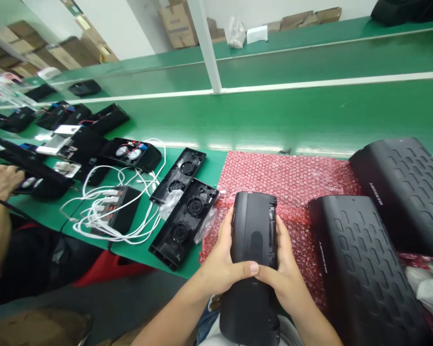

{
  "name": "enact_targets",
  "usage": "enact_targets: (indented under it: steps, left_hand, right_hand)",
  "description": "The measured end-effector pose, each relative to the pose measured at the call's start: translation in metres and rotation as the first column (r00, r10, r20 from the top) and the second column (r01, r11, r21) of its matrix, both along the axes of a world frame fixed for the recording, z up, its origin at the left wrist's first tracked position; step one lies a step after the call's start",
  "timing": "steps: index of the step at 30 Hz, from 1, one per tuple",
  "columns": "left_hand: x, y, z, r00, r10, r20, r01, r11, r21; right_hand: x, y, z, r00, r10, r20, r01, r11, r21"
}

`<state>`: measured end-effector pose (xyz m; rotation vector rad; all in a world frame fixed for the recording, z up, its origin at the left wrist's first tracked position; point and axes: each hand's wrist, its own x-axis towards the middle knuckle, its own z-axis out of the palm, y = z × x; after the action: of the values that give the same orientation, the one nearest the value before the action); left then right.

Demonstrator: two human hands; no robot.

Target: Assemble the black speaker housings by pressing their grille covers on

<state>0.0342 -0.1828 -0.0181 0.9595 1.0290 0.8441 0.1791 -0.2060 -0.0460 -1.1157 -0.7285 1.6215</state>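
Observation:
Both of my hands grip a long black speaker housing [254, 240], held upright in front of my body at the table's edge. My left hand [220, 262] wraps its left side, and my right hand [286, 262] wraps its right side. The two thumbs meet across the housing's face, while most fingertips are hidden behind it. Beneath and beyond lies red bubble wrap [274, 175]. To the right, a black MERKURY speaker [361, 254] rests on the wrap, with another MERKURY speaker [411, 187] behind it.
Two open black panels with round grilles [184, 223] lie left of the wrap. White cables [140, 235] tangle around a black charging hub [124, 206]. Further left, a co-worker's hand [2, 180] is at several opened housings [130, 153]. A white post [206, 45] stands at the back.

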Motion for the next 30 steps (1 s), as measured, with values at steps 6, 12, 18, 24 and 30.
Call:
enact_targets:
  steps: [6, 12, 18, 24, 30]
  left_hand:
    - [0.0003, -0.0002, 0.0003, 1.0, 0.004, -0.006, -0.004, 1.0, -0.006]
    - [-0.0001, -0.0005, -0.0004, 1.0, 0.007, -0.018, -0.007, 1.0, -0.006]
    - [0.0005, -0.0005, -0.0012, 0.999, 0.006, -0.048, -0.005, 1.0, 0.014]
    - [0.0005, -0.0024, -0.0025, 0.997, 0.019, -0.08, -0.018, 1.0, 0.006]
    - [-0.0002, -0.0022, -0.0034, 0.993, 0.016, -0.116, -0.016, 1.0, -0.001]
  right_hand:
    - [-0.0015, -0.0006, -0.0023, 1.0, -0.013, 0.011, 0.013, 1.0, 0.012]
    - [-0.001, -0.0001, -0.0033, 0.999, -0.013, 0.04, 0.011, 0.999, 0.033]
    - [0.0003, 0.0, -0.0027, 1.0, -0.005, 0.02, 0.005, 0.999, 0.035]
    - [0.0019, 0.0, -0.0021, 0.999, 0.004, -0.032, -0.003, 1.0, 0.024]
    - [0.0015, -0.0007, -0.0035, 1.0, 0.006, 0.011, -0.007, 0.999, 0.035]
